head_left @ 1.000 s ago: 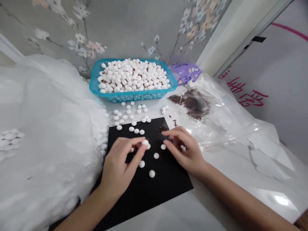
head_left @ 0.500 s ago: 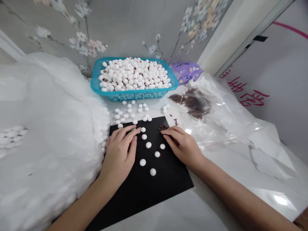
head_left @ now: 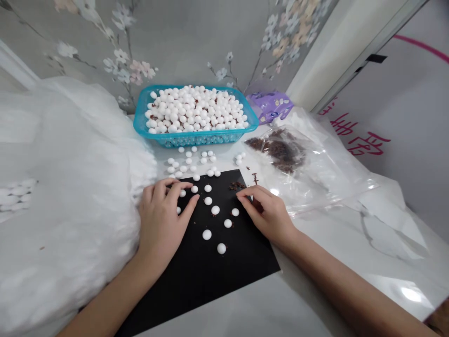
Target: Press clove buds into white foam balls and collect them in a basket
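Note:
Over the left part of a black mat (head_left: 203, 285), my left hand (head_left: 163, 213) is open, thumb and fingers apart around a few small white balls. One white ball (head_left: 194, 189) lies just at its fingertips, between index finger and thumb. My right hand (head_left: 264, 206) pinches thumb and index finger together beside a little heap of brown bits (head_left: 237, 186) at the mat's upper right. Whatever is in that pinch is too small to make out. More white balls (head_left: 215, 210) are scattered between the hands, some with brown bits at their edges.
A blue basket (head_left: 196, 138) heaped with white balls stands behind the mat, loose balls (head_left: 188, 161) in front of it. To its right are a purple packet (head_left: 270, 106) and a clear bag of brown bits (head_left: 286, 152). A big white bag (head_left: 70, 196) bulges at left.
My left hand has drawn back to the left and its thumb and fingers have spread, uncovering white balls. My right hand stays almost in place, still pinching by the brown heap.

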The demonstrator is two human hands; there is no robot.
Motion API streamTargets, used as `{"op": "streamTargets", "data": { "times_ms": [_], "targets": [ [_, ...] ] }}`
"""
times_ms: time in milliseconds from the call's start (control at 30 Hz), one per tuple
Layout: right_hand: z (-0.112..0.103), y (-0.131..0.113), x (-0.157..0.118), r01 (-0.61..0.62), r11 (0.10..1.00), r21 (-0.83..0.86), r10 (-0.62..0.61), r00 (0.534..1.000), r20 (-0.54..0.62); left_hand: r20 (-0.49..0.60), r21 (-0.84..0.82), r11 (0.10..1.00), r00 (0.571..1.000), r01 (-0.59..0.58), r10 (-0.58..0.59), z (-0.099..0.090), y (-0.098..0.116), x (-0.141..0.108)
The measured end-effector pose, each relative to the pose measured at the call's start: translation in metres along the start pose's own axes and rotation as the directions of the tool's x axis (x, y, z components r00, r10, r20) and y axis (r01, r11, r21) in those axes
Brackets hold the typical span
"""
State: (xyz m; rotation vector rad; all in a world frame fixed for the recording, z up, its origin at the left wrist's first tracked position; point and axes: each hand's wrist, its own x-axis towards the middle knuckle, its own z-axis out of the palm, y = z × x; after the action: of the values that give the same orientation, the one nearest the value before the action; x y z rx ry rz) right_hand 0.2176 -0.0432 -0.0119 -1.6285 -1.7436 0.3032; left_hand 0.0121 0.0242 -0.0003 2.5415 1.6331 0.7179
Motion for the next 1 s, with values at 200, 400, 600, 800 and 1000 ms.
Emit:
{"op": "streamTargets", "data": {
  "times_ms": [200, 400, 600, 800, 1000],
  "targets": [
    [-0.001, -0.004, 0.001, 0.068, 0.996, 0.063, -0.068, 0.998, -0.009, -0.093, -0.145, 0.981, 0.989, -0.128, 0.115, -0.001, 0.002, -0.001],
    [-0.002, -0.029, -0.004, -0.092, 0.925, 0.368, 0.114, 0.993, -0.037, -0.099, -0.481, 0.84, 0.967, -0.252, 0.233, -0.005, 0.022, -0.018],
    [0.0, -0.046, -0.012, -0.234, 0.756, 0.611, 0.179, 0.972, 0.152, -0.011, -0.638, 0.748, 0.973, -0.183, 0.228, -0.006, 0.032, -0.029],
    [0.0, -0.043, -0.01, -0.233, 0.746, 0.623, 0.183, 0.972, 0.145, -0.067, -0.663, 0.715, 0.969, -0.221, 0.238, -0.005, 0.031, -0.027],
    [0.001, -0.04, -0.011, -0.208, 0.762, 0.613, 0.16, 0.978, 0.133, -0.116, -0.649, 0.715, 0.962, -0.261, 0.246, -0.004, 0.032, -0.026]
  ]
}}
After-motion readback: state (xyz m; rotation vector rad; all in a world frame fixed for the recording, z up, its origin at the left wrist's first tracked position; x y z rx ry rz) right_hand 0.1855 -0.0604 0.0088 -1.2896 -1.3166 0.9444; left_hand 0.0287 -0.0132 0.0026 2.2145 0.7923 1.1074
